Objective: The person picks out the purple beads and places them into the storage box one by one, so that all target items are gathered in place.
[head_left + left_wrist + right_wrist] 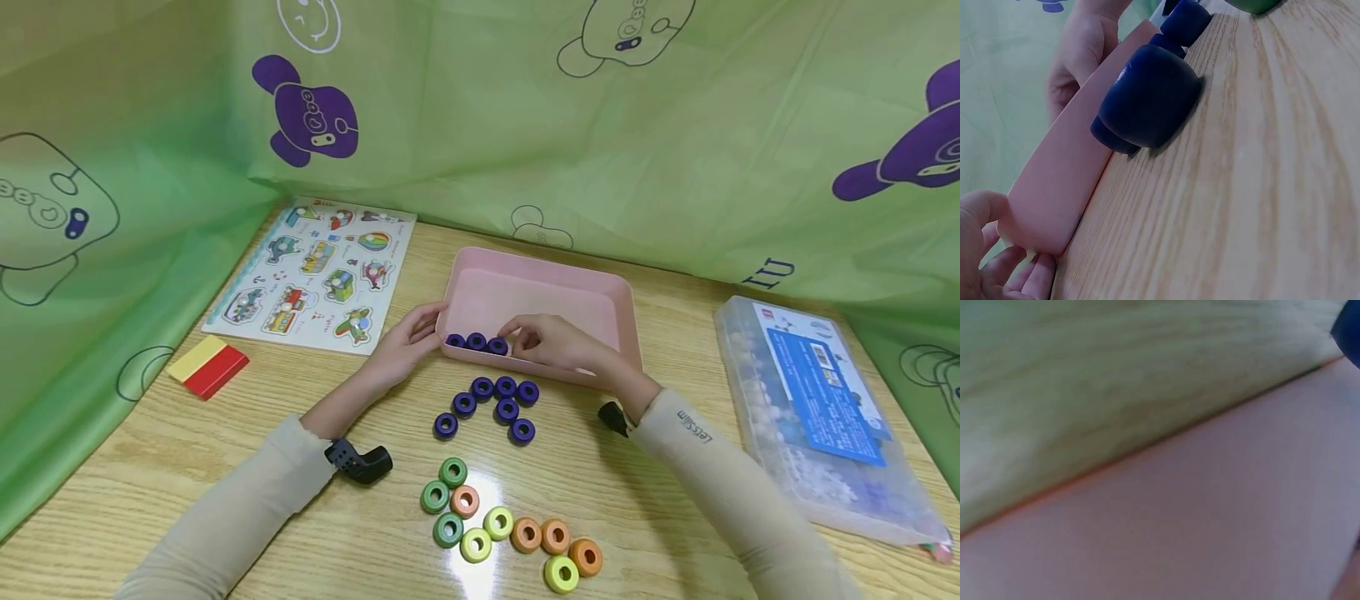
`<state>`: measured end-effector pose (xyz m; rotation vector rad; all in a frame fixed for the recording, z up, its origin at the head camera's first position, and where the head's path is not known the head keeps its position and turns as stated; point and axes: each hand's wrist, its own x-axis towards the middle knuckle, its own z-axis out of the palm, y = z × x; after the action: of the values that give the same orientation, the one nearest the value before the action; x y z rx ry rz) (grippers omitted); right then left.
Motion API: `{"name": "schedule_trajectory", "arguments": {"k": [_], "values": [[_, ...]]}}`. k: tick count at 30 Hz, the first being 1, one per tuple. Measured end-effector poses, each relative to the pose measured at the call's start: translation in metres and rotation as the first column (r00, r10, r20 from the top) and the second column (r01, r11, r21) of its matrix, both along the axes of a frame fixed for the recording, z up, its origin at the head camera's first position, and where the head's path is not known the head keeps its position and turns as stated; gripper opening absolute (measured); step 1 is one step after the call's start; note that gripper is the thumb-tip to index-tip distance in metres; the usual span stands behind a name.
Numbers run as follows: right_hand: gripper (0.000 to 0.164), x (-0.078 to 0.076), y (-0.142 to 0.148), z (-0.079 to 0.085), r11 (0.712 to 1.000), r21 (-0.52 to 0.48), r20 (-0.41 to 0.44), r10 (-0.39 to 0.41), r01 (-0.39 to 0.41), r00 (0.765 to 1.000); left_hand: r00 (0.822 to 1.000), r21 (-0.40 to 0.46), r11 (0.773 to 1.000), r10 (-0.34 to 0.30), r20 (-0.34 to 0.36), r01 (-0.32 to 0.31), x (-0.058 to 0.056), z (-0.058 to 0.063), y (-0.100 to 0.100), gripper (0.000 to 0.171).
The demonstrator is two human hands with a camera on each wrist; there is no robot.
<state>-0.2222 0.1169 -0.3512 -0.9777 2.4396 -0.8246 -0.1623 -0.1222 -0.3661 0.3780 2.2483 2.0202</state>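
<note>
Left grip [407,343] clasps the pink tray [558,296] by its near-left corner, likely steadying it; right grip [553,340] sits curled inside, can't tell if holding anything, beside three purple rings [476,342] along the near wall, seven more on the tabletop [337,533].

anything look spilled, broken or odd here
Nothing plainly stands out: the pink tray sits on the wooden table, and the dark purple beads in front of it lie loose but show no visible damage.

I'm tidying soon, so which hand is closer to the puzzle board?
Left. The left hand grips the pink tray by its left end, just right of the puzzle board; the right hand reaches into the tray, farther right.
</note>
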Motion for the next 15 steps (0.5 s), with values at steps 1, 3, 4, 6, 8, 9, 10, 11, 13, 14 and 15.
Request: {"name": "schedule_trajectory", "arguments": {"k": [1,3,4,6,8,9,10,11,13,14,15], "values": [[0.028,0.001,0.002,0.001,1.0,0.002,-0.008,-0.012,0.012,1.0,1.0,0.002,1.0,-0.003,-0.002,0.003,0.0,0.0,0.0,0.043],[0.027,0.004,0.008,0.004,0.999,-0.005,-0.024,-0.043,0.043,0.999,1.0,0.0,1.0,-0.003,-0.002,0.003,0.0,0.0,0.001,0.042],[0.027,0.005,0.01,0.005,0.998,-0.02,-0.027,-0.056,0.055,0.998,1.0,-0.004,1.0,-0.002,-0.002,0.002,0.0,0.001,0.001,0.042],[0.028,0.01,0.015,0.008,0.995,-0.05,-0.032,-0.088,0.086,0.996,1.0,-0.009,1.0,0.0,0.001,0.0,0.0,0.001,0.001,0.042],[0.028,0.015,0.019,0.013,0.99,-0.086,-0.038,-0.112,0.108,0.993,1.0,-0.01,1.0,0.001,0.0,-0.001,0.001,0.002,0.001,0.042],[0.027,0.019,0.02,0.016,0.988,-0.107,-0.045,-0.115,0.11,0.992,1.0,-0.009,1.0,0.002,0.0,-0.002,0.001,0.002,0.001,0.042],[0.026,0.024,0.021,0.021,0.986,-0.128,-0.051,-0.114,0.107,0.992,1.0,-0.008,1.0,0.001,-0.001,-0.001,0.001,0.002,0.001,0.042],[0.024,0.029,0.021,0.025,0.984,-0.146,-0.061,-0.115,0.105,0.992,1.0,-0.006,1.0,0.002,-0.002,-0.002,0.001,0.002,0.001,0.042],[0.022,0.039,0.021,0.036,0.98,-0.181,-0.08,-0.098,0.082,0.992,1.0,-0.003,1.0,0.001,-0.003,-0.001,0.0,0.001,0.001,0.042],[0.021,0.044,0.021,0.04,0.979,-0.194,-0.083,-0.085,0.068,0.993,1.0,0.0,1.0,0.0,-0.003,0.0,-0.001,0.0,0.001,0.042],[0.021,0.049,0.021,0.043,0.978,-0.203,-0.08,-0.072,0.054,0.994,1.0,0.0,1.0,-0.003,-0.003,0.003,-0.002,-0.002,0.001,0.042]]}}
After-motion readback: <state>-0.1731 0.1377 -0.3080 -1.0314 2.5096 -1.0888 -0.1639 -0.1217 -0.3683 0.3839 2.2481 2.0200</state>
